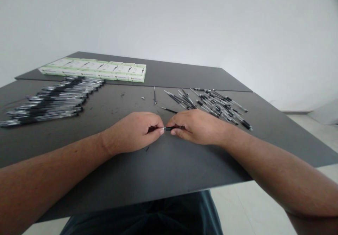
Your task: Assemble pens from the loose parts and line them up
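Observation:
Between my two hands, just above the table, a dark pen (168, 128) lies level from side to side, and only a short piece of it shows. My left hand (134, 131) pinches its silvery end between thumb and fingers. The black part is gripped by my right hand (196, 126), whose palm hides the rest. Beyond my right hand lie several loose refills (177, 100) and a heap of clear pen barrels with black grips (218, 105). A lone refill (155, 96) and a small pen tip (143, 97) lie past my left hand.
At the left, many pens (56, 99) lie side by side in a long row. Behind them stands a line of white and green pen boxes (105, 74). Dark scraps (113, 110) dot the grey table (158, 178), whose front edge is close to my lap.

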`<move>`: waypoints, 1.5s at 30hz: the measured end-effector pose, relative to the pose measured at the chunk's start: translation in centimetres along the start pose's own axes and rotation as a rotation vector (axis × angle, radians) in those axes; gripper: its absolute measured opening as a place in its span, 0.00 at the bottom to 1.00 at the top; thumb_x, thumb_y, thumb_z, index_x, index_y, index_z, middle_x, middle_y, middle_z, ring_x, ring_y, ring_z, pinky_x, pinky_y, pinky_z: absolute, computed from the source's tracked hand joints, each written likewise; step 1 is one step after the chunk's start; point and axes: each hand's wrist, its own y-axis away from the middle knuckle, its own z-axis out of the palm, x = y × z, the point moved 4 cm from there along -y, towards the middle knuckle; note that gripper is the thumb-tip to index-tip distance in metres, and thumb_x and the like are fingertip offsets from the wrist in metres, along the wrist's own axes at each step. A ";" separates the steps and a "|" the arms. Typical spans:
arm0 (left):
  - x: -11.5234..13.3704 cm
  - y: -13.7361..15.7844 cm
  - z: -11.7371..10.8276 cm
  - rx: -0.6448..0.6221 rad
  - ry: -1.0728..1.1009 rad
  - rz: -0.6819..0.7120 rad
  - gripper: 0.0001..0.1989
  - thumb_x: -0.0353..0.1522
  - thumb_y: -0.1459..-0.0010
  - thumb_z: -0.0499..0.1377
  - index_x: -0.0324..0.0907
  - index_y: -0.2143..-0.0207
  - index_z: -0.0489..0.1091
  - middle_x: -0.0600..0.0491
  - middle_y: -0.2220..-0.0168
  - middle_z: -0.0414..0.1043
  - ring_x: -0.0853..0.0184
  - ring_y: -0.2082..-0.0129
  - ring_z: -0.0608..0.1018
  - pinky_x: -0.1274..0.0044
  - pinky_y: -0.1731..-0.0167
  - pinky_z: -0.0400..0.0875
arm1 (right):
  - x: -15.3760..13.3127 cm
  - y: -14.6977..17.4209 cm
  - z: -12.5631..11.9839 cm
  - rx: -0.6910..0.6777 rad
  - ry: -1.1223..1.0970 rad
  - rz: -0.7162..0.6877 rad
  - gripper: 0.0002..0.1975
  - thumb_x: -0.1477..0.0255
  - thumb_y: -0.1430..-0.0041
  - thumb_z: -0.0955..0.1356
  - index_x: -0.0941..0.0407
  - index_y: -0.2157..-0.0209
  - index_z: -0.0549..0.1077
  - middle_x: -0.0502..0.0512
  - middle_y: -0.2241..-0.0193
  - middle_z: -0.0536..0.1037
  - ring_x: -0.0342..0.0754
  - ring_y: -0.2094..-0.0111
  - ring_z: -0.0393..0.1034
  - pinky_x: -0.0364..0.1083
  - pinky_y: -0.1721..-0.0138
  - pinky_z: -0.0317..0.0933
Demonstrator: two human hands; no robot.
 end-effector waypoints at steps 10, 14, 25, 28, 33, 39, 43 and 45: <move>-0.4 0.3 -0.2 0.033 -0.047 -0.017 0.12 0.37 0.31 0.56 0.44 0.65 0.76 0.55 0.69 0.78 0.65 0.69 0.77 0.73 0.66 0.63 | 0.6 0.3 -1.1 0.033 0.069 0.046 0.09 0.74 0.30 0.70 0.57 0.51 0.81 0.58 0.57 0.85 0.52 0.56 0.79 0.48 0.54 0.66; -0.3 0.3 -0.2 0.028 -0.050 -0.027 0.12 0.37 0.32 0.56 0.45 0.64 0.77 0.55 0.68 0.79 0.64 0.67 0.78 0.73 0.65 0.64 | 0.5 0.3 -1.0 0.023 0.102 0.043 0.10 0.72 0.26 0.67 0.57 0.51 0.81 0.59 0.57 0.86 0.52 0.56 0.79 0.48 0.54 0.65; -0.3 0.2 -0.2 0.034 -0.039 -0.013 0.10 0.36 0.33 0.57 0.45 0.63 0.77 0.55 0.69 0.78 0.65 0.68 0.78 0.73 0.65 0.64 | 0.2 0.2 -0.9 -0.010 0.067 0.057 0.11 0.72 0.26 0.66 0.58 0.51 0.80 0.58 0.58 0.85 0.51 0.58 0.77 0.48 0.56 0.63; -0.3 0.1 -0.1 0.028 -0.039 -0.016 0.11 0.37 0.32 0.56 0.45 0.63 0.77 0.55 0.68 0.79 0.65 0.67 0.78 0.73 0.65 0.64 | 0.2 0.3 -0.8 -0.017 0.056 0.070 0.11 0.71 0.25 0.66 0.58 0.52 0.81 0.57 0.59 0.85 0.51 0.59 0.77 0.47 0.57 0.62; -0.3 0.1 -0.2 0.042 -0.042 -0.012 0.10 0.37 0.33 0.57 0.45 0.64 0.77 0.55 0.69 0.78 0.65 0.68 0.78 0.73 0.66 0.64 | 0.2 0.3 -0.7 -0.019 0.045 0.079 0.11 0.71 0.25 0.66 0.58 0.52 0.81 0.57 0.59 0.85 0.51 0.59 0.78 0.47 0.57 0.62; -0.2 0.1 -0.4 0.058 -0.040 -0.030 0.12 0.37 0.32 0.56 0.45 0.65 0.77 0.55 0.69 0.78 0.65 0.69 0.78 0.73 0.66 0.64 | 0.6 0.2 -1.0 0.089 0.028 0.112 0.10 0.73 0.32 0.71 0.56 0.51 0.81 0.55 0.60 0.85 0.50 0.60 0.77 0.46 0.58 0.63; -0.2 0.0 -0.4 0.048 -0.045 -0.028 0.12 0.37 0.31 0.55 0.45 0.64 0.77 0.54 0.68 0.79 0.64 0.67 0.79 0.73 0.65 0.64 | 0.5 0.2 -1.0 0.044 0.060 0.122 0.08 0.72 0.30 0.70 0.56 0.54 0.82 0.56 0.61 0.86 0.50 0.60 0.78 0.46 0.59 0.62; -0.2 0.0 -0.4 0.043 -0.042 -0.036 0.12 0.37 0.31 0.56 0.45 0.63 0.78 0.55 0.68 0.79 0.64 0.67 0.79 0.73 0.65 0.64 | 0.4 0.2 -1.0 0.014 0.067 0.132 0.10 0.71 0.27 0.68 0.57 0.54 0.82 0.56 0.61 0.86 0.51 0.60 0.78 0.46 0.59 0.62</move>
